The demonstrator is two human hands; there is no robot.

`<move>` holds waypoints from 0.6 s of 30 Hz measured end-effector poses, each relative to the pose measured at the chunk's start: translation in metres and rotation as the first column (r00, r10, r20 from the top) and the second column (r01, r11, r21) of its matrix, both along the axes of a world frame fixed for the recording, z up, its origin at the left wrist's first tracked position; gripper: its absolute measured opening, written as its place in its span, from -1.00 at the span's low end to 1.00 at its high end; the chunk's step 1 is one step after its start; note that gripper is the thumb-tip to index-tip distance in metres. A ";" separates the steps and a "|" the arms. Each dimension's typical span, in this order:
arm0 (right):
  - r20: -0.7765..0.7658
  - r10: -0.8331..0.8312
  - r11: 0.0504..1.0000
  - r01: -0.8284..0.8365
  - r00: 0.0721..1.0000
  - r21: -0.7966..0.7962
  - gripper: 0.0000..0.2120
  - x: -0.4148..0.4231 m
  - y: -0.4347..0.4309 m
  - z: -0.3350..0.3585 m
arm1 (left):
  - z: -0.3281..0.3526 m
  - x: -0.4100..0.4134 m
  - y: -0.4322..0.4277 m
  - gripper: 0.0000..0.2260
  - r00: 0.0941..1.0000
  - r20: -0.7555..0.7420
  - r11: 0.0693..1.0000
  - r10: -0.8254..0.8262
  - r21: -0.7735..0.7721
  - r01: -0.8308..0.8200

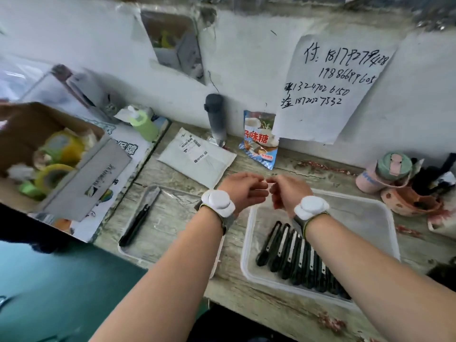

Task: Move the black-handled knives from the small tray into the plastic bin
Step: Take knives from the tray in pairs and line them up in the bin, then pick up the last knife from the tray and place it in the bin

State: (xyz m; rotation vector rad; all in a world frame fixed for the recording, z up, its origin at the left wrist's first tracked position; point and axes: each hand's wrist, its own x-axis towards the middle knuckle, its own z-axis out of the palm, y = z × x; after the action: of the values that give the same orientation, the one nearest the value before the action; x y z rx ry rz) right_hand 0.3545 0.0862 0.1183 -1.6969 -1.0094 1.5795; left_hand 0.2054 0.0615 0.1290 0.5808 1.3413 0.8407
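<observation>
While one black-handled knife [137,224] lies in the small tray [172,197] left of the plastic bin [385,218], seven knives [299,260] rest inside; beyond, a packet [260,139] reads "味糖". Left hand [243,191] and right hand [287,192] hang loosely curled, empty.

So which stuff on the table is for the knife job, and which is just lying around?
For the job:
- last black-handled knife in the small tray
- row of knives in the plastic bin
- left hand and right hand, both empty

Just lying around:
- tape rolls in the cardboard box
- green bottle
- grey flask
- candy bag
- white parcel
- note on the wall
</observation>
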 end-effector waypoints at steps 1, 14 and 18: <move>0.010 0.023 1.000 -0.023 1.000 0.017 -0.80 -0.020 0.003 0.005 | -0.001 -0.022 -0.001 -0.86 1.000 -0.016 1.000 0.027 0.014 -0.026; 0.039 0.292 0.949 -0.284 0.956 -0.138 -0.81 -0.202 0.001 -0.046 | -0.084 -0.287 -0.070 -0.75 0.823 -0.314 0.807 0.473 -0.221 -0.548; 0.065 0.322 0.928 -0.302 0.944 -0.218 -0.82 -0.226 -0.004 -0.068 | -0.110 -0.316 -0.084 -0.72 0.776 -0.554 0.862 0.300 -0.192 -0.470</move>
State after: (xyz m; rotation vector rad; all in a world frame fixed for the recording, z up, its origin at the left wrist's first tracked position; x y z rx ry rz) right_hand 0.1287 0.0825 0.0500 -1.8375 -1.2554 1.8720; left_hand -0.1102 -0.0221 0.0195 0.2637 2.0982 0.8000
